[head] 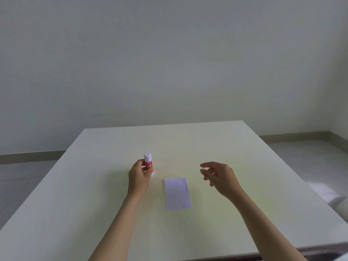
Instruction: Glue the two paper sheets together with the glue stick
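Note:
A white rectangular paper (pixel 177 193) lies flat on the table (pixel 113 213) between my two hands; I cannot tell whether it is one sheet or two stacked. My left hand (pixel 139 180) grips a glue stick (pixel 148 162) with a red label and a white cap on, held upright, its base at or just above the tabletop left of the paper. My right hand (pixel 219 177) hovers above the table to the right of the paper, fingers spread and holding nothing.
The pale table ends at a far edge (pixel 163 125) before a plain wall. Grey floor shows on both sides, and the table's right edge (pixel 293 176) runs diagonally towards me. A dark strip marks the near right corner (pixel 320 251).

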Demonstrator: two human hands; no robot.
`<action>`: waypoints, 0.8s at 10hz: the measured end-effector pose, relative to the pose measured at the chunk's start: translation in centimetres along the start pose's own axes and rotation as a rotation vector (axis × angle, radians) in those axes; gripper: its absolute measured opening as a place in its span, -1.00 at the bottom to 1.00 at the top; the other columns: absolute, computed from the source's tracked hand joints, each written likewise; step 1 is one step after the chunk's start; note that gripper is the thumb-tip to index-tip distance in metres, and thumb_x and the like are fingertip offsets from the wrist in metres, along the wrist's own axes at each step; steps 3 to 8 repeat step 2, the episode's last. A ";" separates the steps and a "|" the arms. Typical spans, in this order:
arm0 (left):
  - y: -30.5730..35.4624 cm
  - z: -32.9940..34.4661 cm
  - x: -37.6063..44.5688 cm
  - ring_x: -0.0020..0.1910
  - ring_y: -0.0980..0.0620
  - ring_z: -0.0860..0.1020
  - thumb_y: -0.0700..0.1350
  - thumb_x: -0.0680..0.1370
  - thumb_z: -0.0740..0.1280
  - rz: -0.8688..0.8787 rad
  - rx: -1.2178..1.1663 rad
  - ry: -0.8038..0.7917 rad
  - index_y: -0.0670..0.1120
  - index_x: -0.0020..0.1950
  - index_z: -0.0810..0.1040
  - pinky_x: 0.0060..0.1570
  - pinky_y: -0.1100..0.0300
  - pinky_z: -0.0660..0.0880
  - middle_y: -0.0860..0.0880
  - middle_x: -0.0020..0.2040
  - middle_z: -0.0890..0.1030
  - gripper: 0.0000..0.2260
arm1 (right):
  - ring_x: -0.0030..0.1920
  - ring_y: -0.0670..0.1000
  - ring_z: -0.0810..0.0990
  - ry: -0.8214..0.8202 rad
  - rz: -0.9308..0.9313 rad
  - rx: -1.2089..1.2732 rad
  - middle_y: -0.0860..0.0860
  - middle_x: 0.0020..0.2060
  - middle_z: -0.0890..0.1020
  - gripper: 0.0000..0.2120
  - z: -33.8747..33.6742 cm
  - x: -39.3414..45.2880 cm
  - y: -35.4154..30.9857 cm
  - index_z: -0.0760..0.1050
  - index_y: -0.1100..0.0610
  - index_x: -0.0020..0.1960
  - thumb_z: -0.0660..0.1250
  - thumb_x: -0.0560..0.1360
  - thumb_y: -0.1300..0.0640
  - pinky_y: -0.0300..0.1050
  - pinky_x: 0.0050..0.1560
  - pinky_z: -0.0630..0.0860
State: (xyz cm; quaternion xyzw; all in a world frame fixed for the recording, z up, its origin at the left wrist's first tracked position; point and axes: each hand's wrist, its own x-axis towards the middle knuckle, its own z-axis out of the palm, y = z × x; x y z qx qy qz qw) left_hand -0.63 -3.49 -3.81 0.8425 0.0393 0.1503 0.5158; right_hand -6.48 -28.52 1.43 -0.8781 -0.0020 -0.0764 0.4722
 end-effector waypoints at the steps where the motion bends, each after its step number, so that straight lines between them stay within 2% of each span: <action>1: -0.1 -0.2 -0.1 -0.10 0.03 0.58 -0.25 0.51 0.31 -0.001 -0.018 -0.004 -0.16 0.05 0.51 -0.24 0.47 0.36 -0.08 -0.10 0.65 -0.88 | -0.59 -0.18 0.43 -0.014 0.002 -0.006 -0.06 -0.41 0.60 -0.82 0.0 -0.1 -0.2 0.60 0.08 0.08 0.34 0.50 0.11 -0.45 -0.47 0.35; 2: 0.0 -0.5 -0.2 -0.01 0.04 0.56 -0.20 0.47 0.38 -0.061 -0.068 -0.022 -0.13 0.22 0.48 -0.13 0.40 0.41 -0.11 0.10 0.61 -0.68 | -0.58 -0.18 0.43 -0.030 -0.003 0.017 -0.06 -0.41 0.60 -0.81 0.1 -0.2 -0.4 0.60 0.08 0.09 0.34 0.50 0.11 -0.44 -0.46 0.35; 8: 0.0 -0.5 -0.2 -0.01 0.04 0.56 -0.20 0.47 0.38 -0.061 -0.068 -0.022 -0.13 0.22 0.48 -0.13 0.40 0.41 -0.11 0.10 0.61 -0.68 | -0.58 -0.18 0.43 -0.030 -0.003 0.017 -0.06 -0.41 0.60 -0.81 0.1 -0.2 -0.4 0.60 0.08 0.09 0.34 0.50 0.11 -0.44 -0.46 0.35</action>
